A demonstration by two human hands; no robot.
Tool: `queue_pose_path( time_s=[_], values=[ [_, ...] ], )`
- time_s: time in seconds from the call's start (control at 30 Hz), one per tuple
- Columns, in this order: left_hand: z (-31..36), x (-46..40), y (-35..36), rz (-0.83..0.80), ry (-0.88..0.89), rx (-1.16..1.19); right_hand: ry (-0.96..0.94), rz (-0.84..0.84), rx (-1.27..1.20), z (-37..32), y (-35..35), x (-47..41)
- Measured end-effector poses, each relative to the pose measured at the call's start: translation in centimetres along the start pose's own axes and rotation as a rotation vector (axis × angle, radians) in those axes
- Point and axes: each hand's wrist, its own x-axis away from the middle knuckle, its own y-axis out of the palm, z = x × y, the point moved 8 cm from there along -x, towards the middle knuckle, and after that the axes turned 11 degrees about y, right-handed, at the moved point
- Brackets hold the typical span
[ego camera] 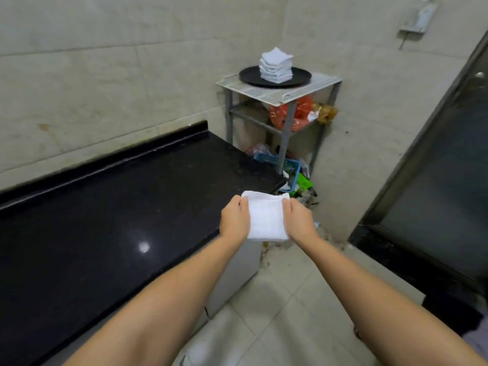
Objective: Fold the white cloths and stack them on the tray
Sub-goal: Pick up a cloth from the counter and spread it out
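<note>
A folded white terry cloth [266,219], soft and rectangular, is held in the air between both hands. The left hand [235,219] and right hand [299,220] each grip one side edge. Well beyond them, a stack of folded white cloths [276,65] rests on a round black tray [248,75].

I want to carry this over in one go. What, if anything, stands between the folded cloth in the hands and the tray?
Nothing visible does. Both hands hold the folded cloth in the air past the counter's end, and the space up to the black tray on the rack looks open; the stack sits on the tray.
</note>
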Motion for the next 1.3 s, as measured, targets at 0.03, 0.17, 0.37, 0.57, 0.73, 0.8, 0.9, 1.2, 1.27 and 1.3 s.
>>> queue_pose_path(
  time_s=[0.03,0.17,0.37,0.57,0.73,0.8,0.9,1.2,1.27,1.3],
  values=[
    [0.5,-1.1,1.6,-0.017,0.011,-0.001,0.010,0.019,-0.014,0.6,-0.9,-1.4],
    [2.1,-6.3,7.6,-0.064,0.049,0.013,0.050,0.068,-0.033,2.7,-3.6,-8.0],
    [5.9,-18.2,15.7,-0.094,0.129,0.091,0.063,0.133,-0.069,2.6,-7.6,-21.6],
    [13.6,-32.5,19.3,-0.049,0.302,0.038,0.007,0.228,-0.128,-3.2,-13.7,-35.3],
    [17.7,-42.7,19.8,0.033,0.396,-0.031,-0.096,0.228,-0.125,-9.1,-16.5,-44.9],
    [18.2,-46.9,19.8,0.081,0.366,-0.025,-0.152,0.200,-0.117,-11.9,-16.8,-49.0],
    [18.8,-53.3,19.8,0.157,0.301,-0.010,-0.279,0.163,-0.083,-16.1,-16.8,-56.1],
    [18.4,-69.9,19.8,0.353,0.036,0.002,-0.500,-0.086,0.052,-29.1,-14.8,-75.9],
    [18.4,-72.1,19.4,0.381,-0.005,-0.026,-0.548,-0.138,0.082,-31.5,-13.9,-78.6],
    [18.3,-73.0,19.2,0.391,-0.028,-0.059,-0.567,-0.166,0.094,-32.5,-13.4,-79.7]
  ],
)
